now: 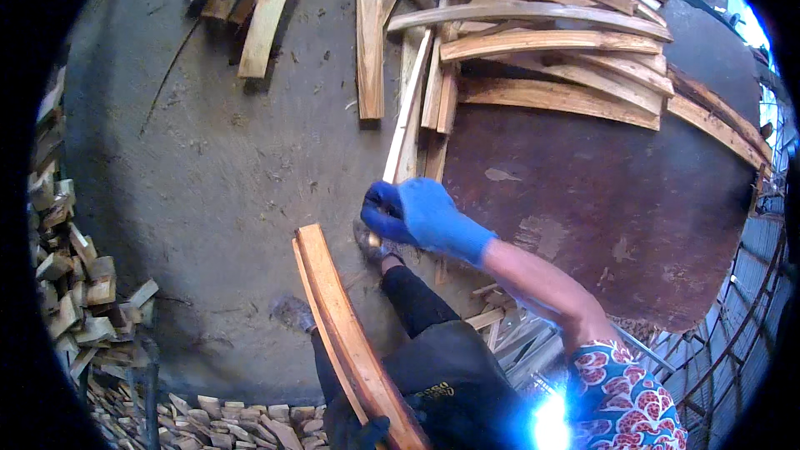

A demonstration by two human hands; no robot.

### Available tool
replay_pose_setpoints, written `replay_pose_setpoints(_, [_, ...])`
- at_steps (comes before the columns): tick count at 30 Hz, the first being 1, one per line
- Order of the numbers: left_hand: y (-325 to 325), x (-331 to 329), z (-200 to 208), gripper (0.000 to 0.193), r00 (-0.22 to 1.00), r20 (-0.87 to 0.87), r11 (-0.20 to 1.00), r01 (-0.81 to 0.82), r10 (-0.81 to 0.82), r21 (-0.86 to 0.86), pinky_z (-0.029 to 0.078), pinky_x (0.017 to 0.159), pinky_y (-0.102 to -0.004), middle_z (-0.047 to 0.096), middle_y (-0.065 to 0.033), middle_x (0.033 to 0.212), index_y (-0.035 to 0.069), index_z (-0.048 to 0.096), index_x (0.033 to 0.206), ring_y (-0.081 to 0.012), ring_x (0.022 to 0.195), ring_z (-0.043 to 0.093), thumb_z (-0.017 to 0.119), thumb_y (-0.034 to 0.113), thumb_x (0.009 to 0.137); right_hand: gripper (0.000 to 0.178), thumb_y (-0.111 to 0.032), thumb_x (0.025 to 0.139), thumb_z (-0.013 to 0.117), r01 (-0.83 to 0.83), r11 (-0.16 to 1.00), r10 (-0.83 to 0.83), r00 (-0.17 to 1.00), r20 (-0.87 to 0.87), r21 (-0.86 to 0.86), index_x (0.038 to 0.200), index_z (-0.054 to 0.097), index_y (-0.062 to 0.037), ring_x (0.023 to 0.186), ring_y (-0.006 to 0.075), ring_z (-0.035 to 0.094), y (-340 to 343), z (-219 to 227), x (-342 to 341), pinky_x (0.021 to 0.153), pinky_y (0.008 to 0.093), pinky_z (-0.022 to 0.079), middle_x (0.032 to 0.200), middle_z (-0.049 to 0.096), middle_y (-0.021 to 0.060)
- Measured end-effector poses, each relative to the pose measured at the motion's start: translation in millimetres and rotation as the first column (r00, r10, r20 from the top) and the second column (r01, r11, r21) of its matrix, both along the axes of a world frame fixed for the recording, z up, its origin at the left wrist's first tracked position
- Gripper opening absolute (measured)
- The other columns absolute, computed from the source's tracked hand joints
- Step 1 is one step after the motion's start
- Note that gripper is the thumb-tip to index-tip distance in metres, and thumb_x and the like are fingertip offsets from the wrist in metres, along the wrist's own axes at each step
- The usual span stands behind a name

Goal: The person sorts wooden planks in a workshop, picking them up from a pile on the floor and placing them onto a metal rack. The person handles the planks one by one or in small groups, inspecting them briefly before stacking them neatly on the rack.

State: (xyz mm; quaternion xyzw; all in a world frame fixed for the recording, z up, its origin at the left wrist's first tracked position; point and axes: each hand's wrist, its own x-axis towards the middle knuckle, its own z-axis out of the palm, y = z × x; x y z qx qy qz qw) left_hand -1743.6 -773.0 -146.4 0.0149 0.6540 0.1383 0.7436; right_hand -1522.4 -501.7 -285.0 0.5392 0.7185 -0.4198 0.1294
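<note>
One pale strip lies left of the brown sheet, pinched in the fingers of the blue-gloved right hand. Farther left of the sheet, two planks slant together, the left hand against them, its grip too hidden to tell. Two shoes stand left of the sheet; overlapping curved boards, too many to count, cover its far end.

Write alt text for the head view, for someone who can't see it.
The blue-gloved right hand grips a thin pale wooden strip, while the dark-gloved left hand, mostly cut off below, touches long wooden pieces. Curved planks lie piled at upper right, partly over a reddish-brown sheet; cut wood is heaped at left.
</note>
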Motion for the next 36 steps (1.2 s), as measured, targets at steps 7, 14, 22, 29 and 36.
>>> replay_pose_setpoints(7, [-2,-4,-3,0.050,0.747,0.293,0.765,-0.418,0.596,-0.490,0.051,0.063,-0.0366,0.062,-0.0137,0.090,-0.002,0.052,0.115,-0.0273,0.073,0.061,0.063,0.031,0.079,0.014,-0.012,0.083,0.066,0.742,0.575,-0.812,0.568,-0.134,-0.345,0.094,0.062,-0.0040,0.079,0.0100,0.057,-102,117,38,0.074,0.0260,0.047,0.088,0.064,0.0027])
replay_pose_setpoints(14, [52,-23,25,0.056,0.436,0.261,0.480,-0.528,0.861,-0.701,0.055,0.072,-0.0390,0.061,-0.0162,0.099,0.000,0.045,0.122,-0.0295,0.084,0.063,0.064,0.025,0.076,0.029,-0.012,0.085,0.062,0.924,0.188,-0.966,0.112,-0.235,-0.332,0.112,0.057,-0.0036,0.093,0.0116,0.057,-127,99,60,0.086,0.0270,0.045,0.103,0.062,0.0043])
replay_pose_setpoints(22, [-25,-3,-18,0.063,0.361,0.423,0.555,-0.525,0.832,-0.645,0.055,0.074,-0.0474,0.058,-0.0193,0.112,0.002,0.043,0.126,-0.0340,0.092,0.062,0.063,0.039,0.080,0.039,-0.027,0.083,0.065,0.584,0.757,-0.653,0.676,-0.342,-0.291,0.112,0.056,-0.0020,0.073,0.0158,0.063,-95,125,58,0.067,0.0289,0.052,0.087,0.066,0.0074])
replay_pose_setpoints(29, [12,14,-4,0.051,0.554,0.400,0.681,-0.541,0.730,-0.494,0.057,0.066,-0.0447,0.063,-0.0165,0.093,0.000,0.053,0.113,-0.0321,0.078,0.064,0.066,0.036,0.077,0.036,-0.021,0.083,0.065,0.835,0.236,-0.971,0.228,-0.077,-0.498,0.111,0.058,0.0006,0.079,0.0153,0.061,-50,165,-2,0.072,0.0292,0.050,0.097,0.062,0.0057])
replay_pose_setpoints(36, [29,6,16,0.043,0.690,0.293,0.729,-0.501,0.662,-0.467,0.057,0.064,-0.0473,0.063,-0.0165,0.090,0.002,0.056,0.106,-0.0329,0.075,0.064,0.066,0.032,0.078,0.042,-0.028,0.091,0.056,0.497,0.394,-0.905,0.063,-0.420,-0.773,0.123,0.049,-0.0025,0.090,0.0156,0.061,74,81,-57,0.078,0.0302,0.050,0.110,0.061,0.0064])
